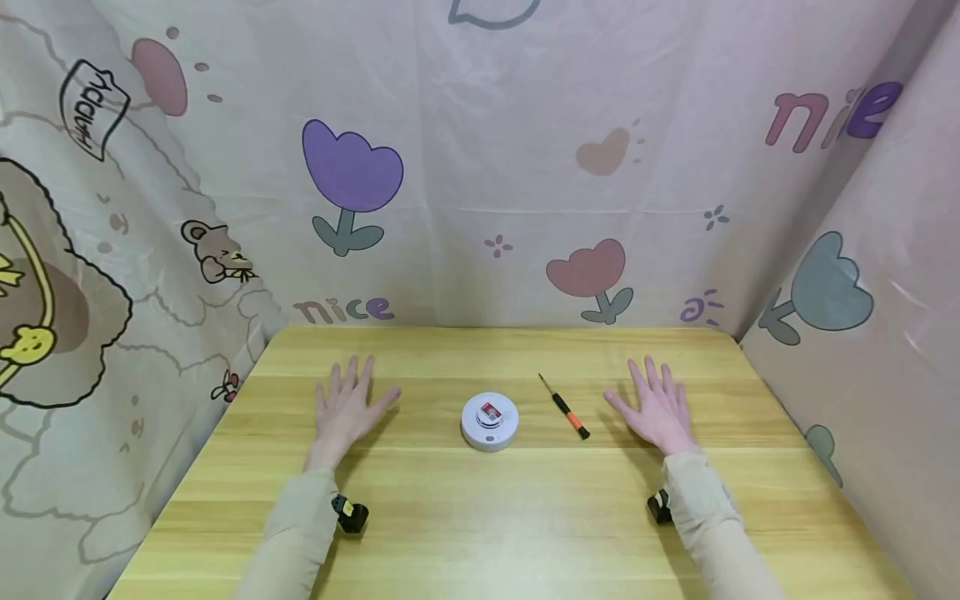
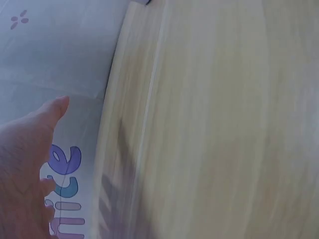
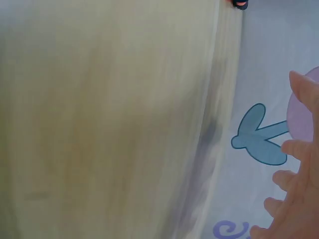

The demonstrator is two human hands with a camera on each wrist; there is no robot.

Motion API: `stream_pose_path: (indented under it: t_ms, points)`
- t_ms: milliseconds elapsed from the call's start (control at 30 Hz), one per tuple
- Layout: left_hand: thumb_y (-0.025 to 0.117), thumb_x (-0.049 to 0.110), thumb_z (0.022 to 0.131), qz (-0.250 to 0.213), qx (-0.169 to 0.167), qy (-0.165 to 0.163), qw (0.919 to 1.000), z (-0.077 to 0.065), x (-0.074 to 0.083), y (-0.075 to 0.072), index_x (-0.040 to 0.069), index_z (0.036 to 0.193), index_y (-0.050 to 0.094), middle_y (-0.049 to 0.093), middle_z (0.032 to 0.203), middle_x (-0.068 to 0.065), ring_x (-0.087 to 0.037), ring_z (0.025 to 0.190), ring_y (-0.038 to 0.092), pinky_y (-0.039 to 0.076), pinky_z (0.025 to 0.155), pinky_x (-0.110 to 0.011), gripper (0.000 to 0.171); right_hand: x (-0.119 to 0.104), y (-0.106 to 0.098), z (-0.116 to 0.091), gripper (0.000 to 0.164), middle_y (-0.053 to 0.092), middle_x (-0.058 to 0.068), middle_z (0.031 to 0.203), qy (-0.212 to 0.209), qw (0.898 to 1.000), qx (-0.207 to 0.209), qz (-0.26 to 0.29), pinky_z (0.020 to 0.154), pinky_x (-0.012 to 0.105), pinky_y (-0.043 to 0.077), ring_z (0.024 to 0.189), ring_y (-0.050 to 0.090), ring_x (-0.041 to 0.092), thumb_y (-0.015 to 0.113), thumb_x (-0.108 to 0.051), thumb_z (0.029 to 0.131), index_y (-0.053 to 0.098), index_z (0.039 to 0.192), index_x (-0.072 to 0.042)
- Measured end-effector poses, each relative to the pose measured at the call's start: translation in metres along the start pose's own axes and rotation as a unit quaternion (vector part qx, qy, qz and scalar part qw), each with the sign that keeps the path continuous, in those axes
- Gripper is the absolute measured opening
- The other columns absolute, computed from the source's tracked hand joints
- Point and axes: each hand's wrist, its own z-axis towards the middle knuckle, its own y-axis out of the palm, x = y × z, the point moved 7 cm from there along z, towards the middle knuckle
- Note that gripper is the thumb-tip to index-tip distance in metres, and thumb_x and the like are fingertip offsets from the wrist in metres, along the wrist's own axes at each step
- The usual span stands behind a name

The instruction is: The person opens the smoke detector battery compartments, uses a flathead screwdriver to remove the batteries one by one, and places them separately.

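A round white smoke detector [image 1: 490, 422] with a red label on top lies near the middle of the wooden table. To its right is a small screwdriver [image 1: 566, 409] with a black and orange handle, its thin shaft pointing to the back left. My left hand [image 1: 349, 414] is spread palm down on the left, apart from the detector and holding nothing. On the right, my right hand [image 1: 657, 410] is spread the same way, nearest to the screwdriver but not touching it. Both wrist views show fingers with nothing between them.
The wooden table [image 1: 487, 525] ends at the back against a printed curtain [image 1: 465, 167] with flowers and words. More printed cloth hangs along the left and right sides. A small black camera [image 1: 351, 515] is worn at the left wrist, another [image 1: 660, 506] at the right.
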Motion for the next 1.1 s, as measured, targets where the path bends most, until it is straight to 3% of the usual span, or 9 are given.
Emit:
stream_pose_path:
  t_ms: [500, 767, 900, 1100]
  points:
    - [0.041, 0.066, 0.099, -0.027, -0.006, 0.002, 0.9996, -0.015, 0.027, 0.012, 0.019, 0.163, 0.006, 0.004, 0.17, -0.017, -0.049, 0.155, 0.0, 0.0, 0.122, -0.075, 0.087, -0.026, 0.009, -0.012, 0.087, 0.001, 0.024, 0.168, -0.001, 0.997, 0.015, 0.081, 0.122, 0.073, 0.001, 0.153, 0.001, 0.053, 0.043, -0.065, 0.099, 0.015, 0.162, -0.011]
    - [0.044, 0.065, 0.098, -0.067, 0.01, 0.014, 0.9976, -0.022, 0.04, 0.02, 0.02, 0.163, 0.005, 0.009, 0.17, -0.017, -0.05, 0.154, 0.006, 0.002, 0.122, -0.075, 0.088, -0.037, 0.015, -0.019, 0.081, 0.003, 0.027, 0.168, -0.006, 0.991, 0.026, 0.134, 0.122, 0.073, 0.003, 0.152, 0.002, 0.055, 0.047, -0.055, 0.101, 0.022, 0.159, -0.005]
    - [0.048, 0.065, 0.097, -0.103, 0.009, 0.025, 0.9943, -0.023, 0.047, 0.027, 0.02, 0.164, 0.004, 0.016, 0.169, -0.019, -0.051, 0.153, 0.012, 0.005, 0.123, -0.072, 0.092, -0.042, 0.019, -0.02, 0.077, 0.007, 0.027, 0.168, -0.003, 0.98, 0.032, 0.196, 0.122, 0.073, 0.006, 0.153, 0.005, 0.052, 0.05, -0.049, 0.102, 0.024, 0.159, -0.004]
    - [0.06, 0.059, 0.093, -0.171, -0.055, 0.044, 0.9828, -0.028, 0.064, 0.042, 0.012, 0.163, 0.009, 0.018, 0.167, -0.023, -0.044, 0.156, 0.01, 0.002, 0.127, -0.064, 0.098, -0.052, 0.026, -0.023, 0.067, 0.029, 0.024, 0.162, 0.003, 0.954, 0.044, 0.296, 0.122, 0.068, 0.023, 0.149, 0.027, 0.046, 0.06, -0.037, 0.1, 0.035, 0.154, -0.005]
